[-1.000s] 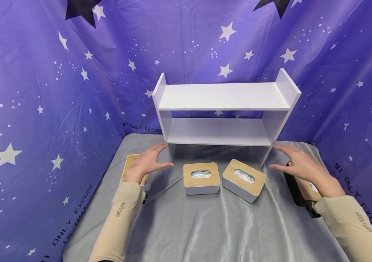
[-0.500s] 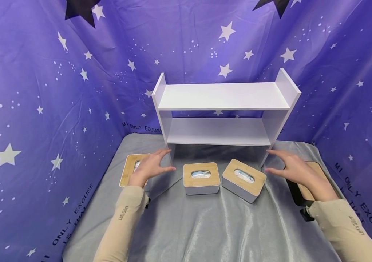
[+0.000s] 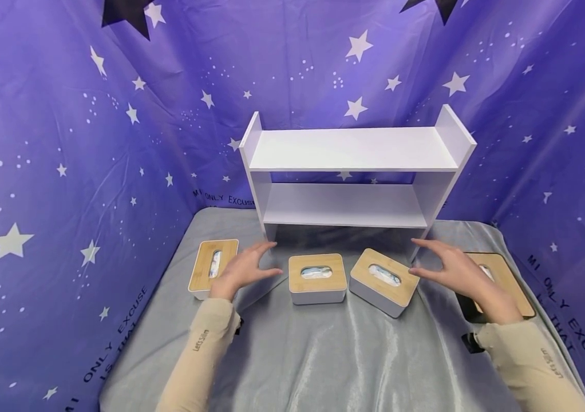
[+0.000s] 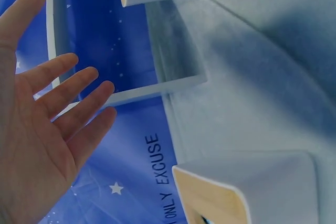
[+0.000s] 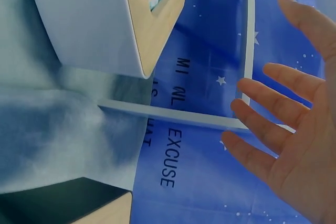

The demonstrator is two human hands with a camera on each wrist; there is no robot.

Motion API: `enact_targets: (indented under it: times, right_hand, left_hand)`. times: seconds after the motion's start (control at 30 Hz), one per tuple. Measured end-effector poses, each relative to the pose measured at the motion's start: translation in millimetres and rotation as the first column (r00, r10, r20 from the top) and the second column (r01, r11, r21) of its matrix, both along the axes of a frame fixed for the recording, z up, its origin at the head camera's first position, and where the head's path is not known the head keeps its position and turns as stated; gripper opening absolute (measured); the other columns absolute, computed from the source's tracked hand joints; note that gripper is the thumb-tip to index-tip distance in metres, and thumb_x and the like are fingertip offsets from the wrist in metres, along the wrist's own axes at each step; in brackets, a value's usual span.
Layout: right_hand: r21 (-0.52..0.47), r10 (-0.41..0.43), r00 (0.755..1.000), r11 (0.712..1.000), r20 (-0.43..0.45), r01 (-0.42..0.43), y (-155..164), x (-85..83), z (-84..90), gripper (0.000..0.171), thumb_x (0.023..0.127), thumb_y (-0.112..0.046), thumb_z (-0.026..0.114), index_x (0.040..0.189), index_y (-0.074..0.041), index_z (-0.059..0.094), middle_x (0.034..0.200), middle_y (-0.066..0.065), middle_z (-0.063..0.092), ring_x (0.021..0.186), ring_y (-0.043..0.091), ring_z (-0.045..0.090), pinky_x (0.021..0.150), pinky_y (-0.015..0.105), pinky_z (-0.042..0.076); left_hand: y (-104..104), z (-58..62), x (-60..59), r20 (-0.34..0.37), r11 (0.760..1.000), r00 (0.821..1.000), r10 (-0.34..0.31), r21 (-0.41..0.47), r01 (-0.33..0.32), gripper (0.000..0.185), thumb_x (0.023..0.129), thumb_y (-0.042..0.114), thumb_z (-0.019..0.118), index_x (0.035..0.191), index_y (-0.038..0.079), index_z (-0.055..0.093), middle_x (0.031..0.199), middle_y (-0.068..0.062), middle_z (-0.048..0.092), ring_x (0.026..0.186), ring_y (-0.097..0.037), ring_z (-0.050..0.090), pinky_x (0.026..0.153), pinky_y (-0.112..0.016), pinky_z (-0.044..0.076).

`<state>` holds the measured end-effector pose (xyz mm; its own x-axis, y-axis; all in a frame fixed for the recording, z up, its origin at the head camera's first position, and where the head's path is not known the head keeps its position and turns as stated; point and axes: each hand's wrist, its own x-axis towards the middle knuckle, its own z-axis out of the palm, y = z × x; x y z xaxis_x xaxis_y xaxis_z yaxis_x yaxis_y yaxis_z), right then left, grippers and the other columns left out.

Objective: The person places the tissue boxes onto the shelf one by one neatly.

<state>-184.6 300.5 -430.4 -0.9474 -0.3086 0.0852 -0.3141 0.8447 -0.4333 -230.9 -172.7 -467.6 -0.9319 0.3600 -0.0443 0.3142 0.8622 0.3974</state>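
Both hands drifted inward over last second: left hand and right hand now flank middle two tissue boxes, fingers spread, gripping nothing.

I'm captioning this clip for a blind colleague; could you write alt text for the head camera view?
Two open hands, the left hand and right hand, hover over a grey cloth on either side of two white tissue boxes with wooden lids. A white two-tier shelf stands empty behind them, before a purple starry backdrop.
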Motion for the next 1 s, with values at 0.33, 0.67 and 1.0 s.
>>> enact_targets:
  times: [0.33, 0.67, 1.0]
  right_hand:
    - [-0.050, 0.013, 0.999, 0.999, -0.039, -0.015, -10.1, 4.7, -16.2, 0.073, 0.087, -0.045, 0.074, 0.144, -0.007, 0.051, 0.143, 0.026, 0.053, 0.128, 0.050, 0.050, 0.100, 0.067, 0.043]
    - [-0.093, 0.015, 1.000, 0.995, -0.015, -0.016, -25.2, 10.8, -23.8, 0.071, 0.087, -0.043, 0.075, 0.144, -0.009, 0.051, 0.144, 0.023, 0.054, 0.128, 0.049, 0.051, 0.097, 0.067, 0.046]
    - [-0.188, 0.030, 0.998, 0.981, -0.051, -0.039, -39.2, 12.1, -38.0, 0.066, 0.087, -0.037, 0.076, 0.143, -0.011, 0.053, 0.141, 0.019, 0.057, 0.124, 0.048, 0.056, 0.094, 0.066, 0.049]
  left_hand:
    - [10.9, -17.0, 6.8, -0.016, 0.998, 1.000, -0.015, 0.065, 0.016, 0.083, 0.082, 0.056, 0.074, 0.150, 0.016, 0.046, 0.153, -0.011, 0.047, 0.142, -0.031, 0.044, 0.115, -0.051, 0.041]
    - [20.3, -31.6, 14.9, 0.014, 0.994, 1.000, -0.016, 0.108, 0.014, 0.086, 0.083, 0.057, 0.073, 0.151, 0.014, 0.044, 0.154, -0.009, 0.047, 0.139, -0.032, 0.048, 0.112, -0.052, 0.044]
    - [31.2, -45.2, 23.8, 0.045, 0.987, 0.999, 0.016, 0.158, -0.023, 0.092, 0.083, 0.057, 0.073, 0.155, 0.013, 0.036, 0.157, -0.015, 0.041, 0.143, -0.035, 0.042, 0.116, -0.054, 0.040]
